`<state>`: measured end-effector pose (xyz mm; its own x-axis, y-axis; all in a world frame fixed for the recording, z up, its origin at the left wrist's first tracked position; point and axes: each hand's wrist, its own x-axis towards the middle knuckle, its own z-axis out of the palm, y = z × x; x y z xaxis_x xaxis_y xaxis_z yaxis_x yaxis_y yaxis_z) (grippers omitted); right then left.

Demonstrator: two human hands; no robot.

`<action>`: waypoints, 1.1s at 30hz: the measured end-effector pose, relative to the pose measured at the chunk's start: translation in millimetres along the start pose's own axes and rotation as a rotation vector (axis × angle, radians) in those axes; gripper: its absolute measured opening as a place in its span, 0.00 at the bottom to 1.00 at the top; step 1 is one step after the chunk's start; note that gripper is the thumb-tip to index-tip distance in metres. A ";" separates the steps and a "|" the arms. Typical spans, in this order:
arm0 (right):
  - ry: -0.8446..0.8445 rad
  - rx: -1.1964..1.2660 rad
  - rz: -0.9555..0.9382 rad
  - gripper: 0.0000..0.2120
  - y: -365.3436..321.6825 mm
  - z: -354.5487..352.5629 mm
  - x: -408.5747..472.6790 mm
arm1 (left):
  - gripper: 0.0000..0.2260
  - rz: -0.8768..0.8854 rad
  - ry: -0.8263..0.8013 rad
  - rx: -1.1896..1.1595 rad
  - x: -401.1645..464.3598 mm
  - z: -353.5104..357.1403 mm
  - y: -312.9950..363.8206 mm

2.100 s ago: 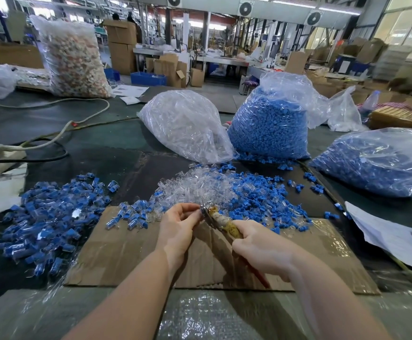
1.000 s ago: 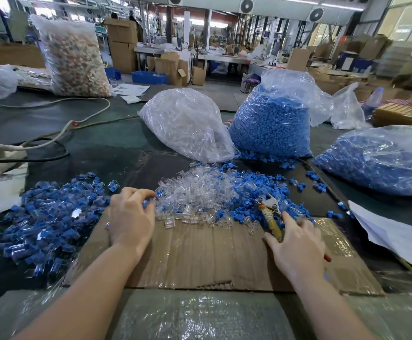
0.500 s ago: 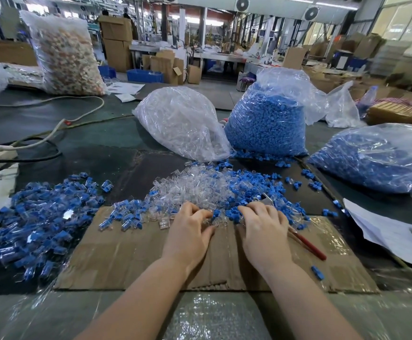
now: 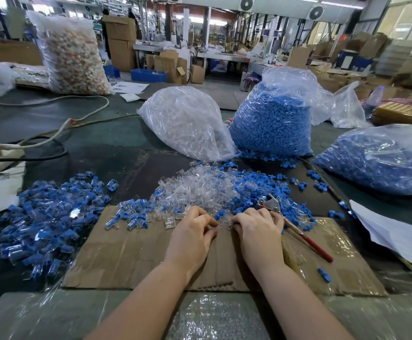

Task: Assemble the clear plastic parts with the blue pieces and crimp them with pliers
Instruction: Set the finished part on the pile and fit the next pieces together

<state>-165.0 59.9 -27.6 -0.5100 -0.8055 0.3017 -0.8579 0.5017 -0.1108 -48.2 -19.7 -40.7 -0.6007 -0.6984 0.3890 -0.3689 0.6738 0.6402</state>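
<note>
My left hand (image 4: 195,231) and my right hand (image 4: 256,229) sit side by side on the cardboard sheet (image 4: 126,253), fingers curled, fingertips almost meeting. Between the fingertips they pinch a small clear plastic part (image 4: 227,225); the fingers hide any other piece. Just beyond them lies a loose heap of clear plastic parts (image 4: 200,187) mixed with blue pieces (image 4: 256,187). The pliers (image 4: 270,206) lie flat right of my right hand, red handles (image 4: 310,244) pointing right, and neither hand holds them. Assembled blue-and-clear pieces (image 4: 50,212) are piled on the left.
A bag of clear parts (image 4: 187,123) and a bag of blue pieces (image 4: 271,123) stand behind the heap; another blue bag (image 4: 381,158) lies right. Papers (image 4: 391,231) sit at the right, cables (image 4: 40,141) at the left. One blue piece (image 4: 324,274) lies near the cardboard's right edge.
My right hand laid the pliers down on the cardboard. My left hand came back from the left pile. Both hands picked in the heap and have drawn together.
</note>
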 end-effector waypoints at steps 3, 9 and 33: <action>0.028 0.014 0.006 0.10 0.2 1.2 -4.4 | 0.08 0.011 -0.015 -0.005 -0.8 0.2 0.1; 0.144 0.080 0.021 0.06 -2.0 4.5 -13.3 | 0.08 -0.011 0.029 -0.020 -3.4 -1.0 0.2; 0.370 0.378 -0.086 0.11 1.7 7.3 -20.3 | 0.09 0.006 0.062 -0.086 -7.2 -4.8 2.9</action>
<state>-156.5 74.8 -40.8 -0.4395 -0.6392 0.6310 -0.8930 0.2356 -0.3833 -41.5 -13.9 -38.4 -0.5570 -0.7100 0.4309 -0.3015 0.6563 0.6916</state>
